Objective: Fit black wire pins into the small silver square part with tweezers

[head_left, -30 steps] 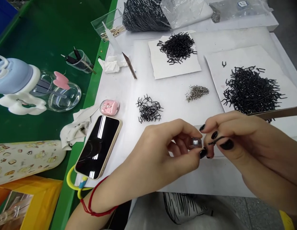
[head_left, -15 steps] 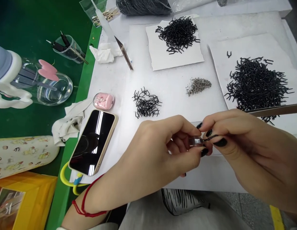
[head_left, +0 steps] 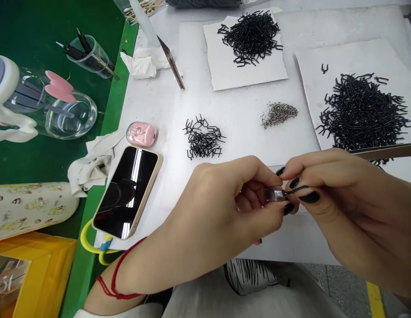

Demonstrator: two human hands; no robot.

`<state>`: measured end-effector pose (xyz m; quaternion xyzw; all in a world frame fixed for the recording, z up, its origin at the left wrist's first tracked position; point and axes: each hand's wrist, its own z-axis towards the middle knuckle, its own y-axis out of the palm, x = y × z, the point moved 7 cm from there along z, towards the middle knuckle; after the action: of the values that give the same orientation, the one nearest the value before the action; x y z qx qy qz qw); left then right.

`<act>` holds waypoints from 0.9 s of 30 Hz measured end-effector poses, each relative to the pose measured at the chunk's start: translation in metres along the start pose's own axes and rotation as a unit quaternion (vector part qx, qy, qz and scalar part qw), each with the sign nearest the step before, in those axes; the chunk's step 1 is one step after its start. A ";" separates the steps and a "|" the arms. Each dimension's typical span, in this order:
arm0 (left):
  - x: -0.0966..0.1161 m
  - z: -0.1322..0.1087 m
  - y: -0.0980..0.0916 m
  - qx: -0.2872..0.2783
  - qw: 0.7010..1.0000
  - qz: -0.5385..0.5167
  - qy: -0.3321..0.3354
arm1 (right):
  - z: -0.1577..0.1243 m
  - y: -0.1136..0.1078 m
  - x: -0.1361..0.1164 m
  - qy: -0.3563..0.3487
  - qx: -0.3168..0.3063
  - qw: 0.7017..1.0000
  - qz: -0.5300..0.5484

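Note:
My left hand (head_left: 231, 212) pinches a small clear block (head_left: 274, 194) with a shiny metallic part between thumb and forefinger. At the block's right end, my right hand (head_left: 337, 194) grips a thin black piece (head_left: 296, 190) in its fingertips; its inner end meets the block. The fingertips of both hands nearly touch. A flat metal strip (head_left: 387, 152), like a tweezers' arm, sticks out behind my right hand; its other end is hidden. Ahead of my hands lie a small heap of black forked pieces (head_left: 205, 139) and a pile of tiny metallic bits (head_left: 280, 114).
Bigger heaps of black forked pieces lie on white sheets, at the back (head_left: 253, 37) and right (head_left: 367, 115). A pointed metal tool (head_left: 171, 62), crumpled tissue (head_left: 142, 64), pink case (head_left: 141, 134) and phone (head_left: 126, 192) are leftward. A cup (head_left: 92, 57) and water bottle (head_left: 69, 106) stand farther left.
The view has shifted slightly, so the table things sit a little higher in it. Both hands keep the same grip, with the block and black piece still together.

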<state>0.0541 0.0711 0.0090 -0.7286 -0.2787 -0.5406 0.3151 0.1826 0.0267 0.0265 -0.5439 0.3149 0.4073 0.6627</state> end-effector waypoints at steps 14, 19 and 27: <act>-0.005 -0.003 0.003 -0.004 0.997 -0.067 -0.027 | -0.011 -0.002 0.006 -0.024 0.001 1.000 -0.007; -0.006 -0.002 0.002 0.006 0.996 -0.081 -0.038 | -0.011 -0.001 0.005 0.003 0.019 1.000 -0.022; -0.005 -0.004 0.001 0.032 0.997 -0.072 -0.021 | -0.007 0.001 0.002 0.007 0.013 0.999 -0.042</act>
<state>0.0509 0.0673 0.0049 -0.7071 -0.3541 -0.5376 0.2927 0.1828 0.0200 0.0233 -0.5507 0.3016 0.3713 0.6841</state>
